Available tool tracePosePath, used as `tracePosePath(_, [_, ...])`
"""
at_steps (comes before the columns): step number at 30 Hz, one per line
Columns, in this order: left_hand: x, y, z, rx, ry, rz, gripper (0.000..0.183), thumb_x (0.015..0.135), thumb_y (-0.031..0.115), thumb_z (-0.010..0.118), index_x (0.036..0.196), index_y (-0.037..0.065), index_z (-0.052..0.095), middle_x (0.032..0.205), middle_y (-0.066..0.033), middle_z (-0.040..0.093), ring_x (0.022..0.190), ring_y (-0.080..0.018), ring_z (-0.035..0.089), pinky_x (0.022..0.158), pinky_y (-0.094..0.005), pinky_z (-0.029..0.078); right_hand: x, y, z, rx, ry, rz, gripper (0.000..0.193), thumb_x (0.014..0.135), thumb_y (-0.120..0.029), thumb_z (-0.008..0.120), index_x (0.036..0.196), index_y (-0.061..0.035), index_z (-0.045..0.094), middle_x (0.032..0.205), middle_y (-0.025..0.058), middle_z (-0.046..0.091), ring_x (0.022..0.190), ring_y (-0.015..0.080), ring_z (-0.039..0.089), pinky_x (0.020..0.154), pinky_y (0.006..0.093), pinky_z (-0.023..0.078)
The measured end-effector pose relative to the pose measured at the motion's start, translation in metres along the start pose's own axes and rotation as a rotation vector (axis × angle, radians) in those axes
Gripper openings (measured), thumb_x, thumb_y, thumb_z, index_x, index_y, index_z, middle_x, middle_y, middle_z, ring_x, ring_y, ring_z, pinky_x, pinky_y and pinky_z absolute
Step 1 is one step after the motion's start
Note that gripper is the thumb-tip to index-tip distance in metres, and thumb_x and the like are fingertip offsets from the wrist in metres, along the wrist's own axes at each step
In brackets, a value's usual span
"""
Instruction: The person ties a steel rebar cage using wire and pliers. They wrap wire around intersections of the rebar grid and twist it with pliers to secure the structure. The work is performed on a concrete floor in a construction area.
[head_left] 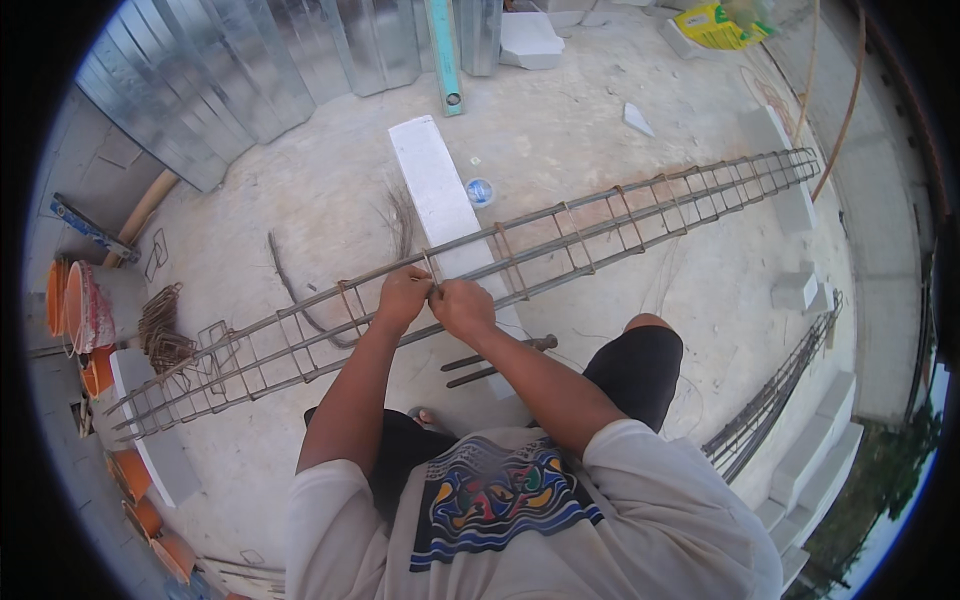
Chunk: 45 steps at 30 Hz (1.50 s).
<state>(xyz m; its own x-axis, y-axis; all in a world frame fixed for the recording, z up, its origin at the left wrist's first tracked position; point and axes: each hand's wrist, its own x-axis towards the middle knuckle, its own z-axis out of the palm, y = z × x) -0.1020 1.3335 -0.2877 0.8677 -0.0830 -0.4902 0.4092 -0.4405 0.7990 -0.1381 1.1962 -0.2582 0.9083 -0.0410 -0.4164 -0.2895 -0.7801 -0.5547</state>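
Left hand and right hand, pinched narrow, grip a long grey-and-rusty steel-bar cage near its middle; a white rectangular block lies beneath

Could not see the fingertips of the left hand and right hand in full; could not determine their exact points of contact with the rebar cage. Found the two-handled tool partly covered by the right forearm, and the white block partly covered by cage and hands. Recorded the turquoise level and metal sheets as cut off at the top edge, the shirt at the lower edge. Could not resolve the marking on the round lid.
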Motion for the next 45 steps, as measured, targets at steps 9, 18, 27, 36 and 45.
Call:
tracePosePath(9, [-0.022, 0.005, 0.018, 0.322, 0.254, 0.150, 0.020, 0.083, 0.014, 0.061, 0.092, 0.001, 0.073, 0.092, -0.0209, 0.070, 0.087, -0.0375, 0.068, 0.078, -0.0427, 0.054, 0.001, 0.003, 0.003, -0.015, -0.017, -0.022, 0.033, 0.090, -0.032, 0.056, 0.084, -0.0043, 0.072, 0.086, 0.0215, 0.070, 0.085, 0.0402, 0.068, 0.078, 0.0500, 0.054])
tracePosePath(18, [-0.056, -0.006, 0.035, 0.291, 0.384, 0.328, 0.025, 0.087, 0.004, 0.052, 0.102, 0.006, 0.072, 0.108, -0.0119, 0.070, 0.118, -0.0310, 0.056, 0.113, -0.0610, 0.021, 0.034, 0.013, -0.025, -0.241, -0.215, -0.337, 0.026, 0.088, -0.025, 0.059, 0.083, -0.0021, 0.071, 0.088, 0.0229, 0.069, 0.087, 0.0416, 0.066, 0.078, 0.0494, 0.053])
tracePosePath(27, [-0.063, -0.006, 0.037, 0.277, 0.362, 0.311, 0.042, 0.082, -0.005, 0.052, 0.121, 0.007, 0.060, 0.116, -0.0099, 0.067, 0.117, -0.0285, 0.056, 0.115, -0.0580, 0.018, 0.042, -0.045, -0.075, -0.754, -0.279, -0.677, 0.012, 0.083, -0.010, 0.063, 0.085, -0.0035, 0.073, 0.091, 0.0186, 0.072, 0.087, 0.0346, 0.071, 0.077, 0.0448, 0.057])
tracePosePath(36, [-0.060, -0.002, 0.025, 0.124, 0.329, 0.257, 0.061, 0.080, -0.007, 0.046, 0.138, 0.005, 0.036, 0.113, -0.0155, 0.067, 0.116, -0.0324, 0.059, 0.116, -0.0584, 0.017, 0.056, -0.060, -0.057, -0.681, -0.442, -0.759, 0.014, 0.081, -0.016, 0.063, 0.083, -0.0050, 0.073, 0.086, 0.0186, 0.071, 0.084, 0.0364, 0.069, 0.075, 0.0469, 0.055])
tracePosePath(45, [-0.055, -0.004, 0.024, 0.108, 0.286, 0.208, 0.048, 0.085, -0.001, 0.049, 0.132, 0.005, 0.043, 0.107, -0.0115, 0.072, 0.113, -0.0300, 0.061, 0.115, -0.0552, 0.019, 0.064, -0.044, -0.056, -0.784, -0.324, -0.613, 0.017, 0.082, -0.017, 0.062, 0.088, -0.0054, 0.073, 0.090, 0.0191, 0.071, 0.086, 0.0370, 0.070, 0.077, 0.0462, 0.056])
